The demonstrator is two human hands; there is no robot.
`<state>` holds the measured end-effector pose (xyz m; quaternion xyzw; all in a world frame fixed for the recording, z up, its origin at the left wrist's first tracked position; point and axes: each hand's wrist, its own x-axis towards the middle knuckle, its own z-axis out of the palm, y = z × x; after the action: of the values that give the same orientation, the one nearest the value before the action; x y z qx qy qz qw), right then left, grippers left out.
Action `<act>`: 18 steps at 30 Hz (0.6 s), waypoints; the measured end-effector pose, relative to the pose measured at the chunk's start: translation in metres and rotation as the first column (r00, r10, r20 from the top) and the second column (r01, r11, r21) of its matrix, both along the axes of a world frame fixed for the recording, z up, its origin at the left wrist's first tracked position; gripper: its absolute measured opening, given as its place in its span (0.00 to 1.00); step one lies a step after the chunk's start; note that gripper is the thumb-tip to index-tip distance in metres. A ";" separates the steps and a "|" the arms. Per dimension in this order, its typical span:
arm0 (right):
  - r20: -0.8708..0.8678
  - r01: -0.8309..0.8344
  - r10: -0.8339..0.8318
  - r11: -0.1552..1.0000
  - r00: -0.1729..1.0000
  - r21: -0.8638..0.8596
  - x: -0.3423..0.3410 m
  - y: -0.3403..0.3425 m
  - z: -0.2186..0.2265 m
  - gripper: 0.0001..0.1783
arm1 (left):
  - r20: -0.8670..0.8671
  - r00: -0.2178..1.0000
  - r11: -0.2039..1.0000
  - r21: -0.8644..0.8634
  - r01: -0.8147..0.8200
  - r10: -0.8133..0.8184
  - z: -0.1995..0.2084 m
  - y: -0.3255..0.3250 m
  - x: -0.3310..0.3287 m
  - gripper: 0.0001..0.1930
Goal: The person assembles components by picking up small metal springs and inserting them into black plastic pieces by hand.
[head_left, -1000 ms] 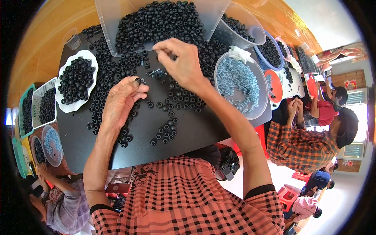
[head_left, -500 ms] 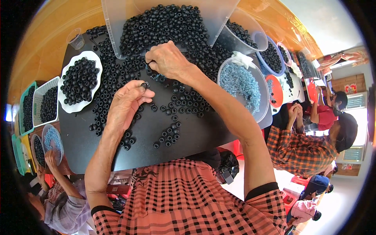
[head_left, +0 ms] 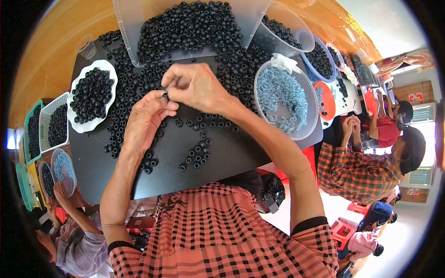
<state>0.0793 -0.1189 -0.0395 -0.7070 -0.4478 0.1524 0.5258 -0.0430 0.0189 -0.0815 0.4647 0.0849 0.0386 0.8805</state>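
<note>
My left hand (head_left: pixel 143 118) is raised a little above the dark table (head_left: pixel 218 160), palm up. Its thumb and fingers pinch a small black ring-shaped part (head_left: pixel 165 96). My right hand (head_left: pixel 198 85) meets it there, thumb and forefinger pressed together against the top of the part. Whether something small sits between the right fingertips is hidden. Loose black ring parts (head_left: pixel 199 155) lie below and around both hands, several clustered near the table's front.
A clear bin (head_left: pixel 125 34) heaped with black parts stands at the back. On the left is a white scalloped plate (head_left: pixel 83 127) of them; on the right, a round tub (head_left: pixel 276 119) of small pale-blue pieces. Co-workers sit on both sides, one in a checked shirt (head_left: pixel 352 178).
My right hand has come from the parts by the bin toward my left hand and now touches the black part there. The left hand stays nearly in place. The view has shifted slightly.
</note>
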 end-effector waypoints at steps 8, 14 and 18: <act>-0.373 -0.041 0.075 0.994 0.925 0.100 -0.006 -0.013 -0.019 0.09 | -0.020 0.999 0.997 0.064 0.033 -0.031 0.008 -0.004 -0.001 0.09; -0.230 -0.078 0.106 0.989 0.968 0.125 -0.006 -0.019 -0.021 0.11 | -0.029 0.999 0.990 0.142 0.018 -0.014 0.010 -0.007 -0.002 0.08; -0.261 -0.054 0.083 0.992 0.962 0.114 -0.012 -0.020 -0.019 0.10 | -0.045 0.999 0.988 0.156 0.014 -0.007 0.010 -0.007 -0.002 0.08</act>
<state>0.0677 -0.1385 -0.0583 -0.6355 -0.4051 0.2398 0.6120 -0.0454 0.0114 -0.0712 0.5334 0.0988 0.0299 0.8395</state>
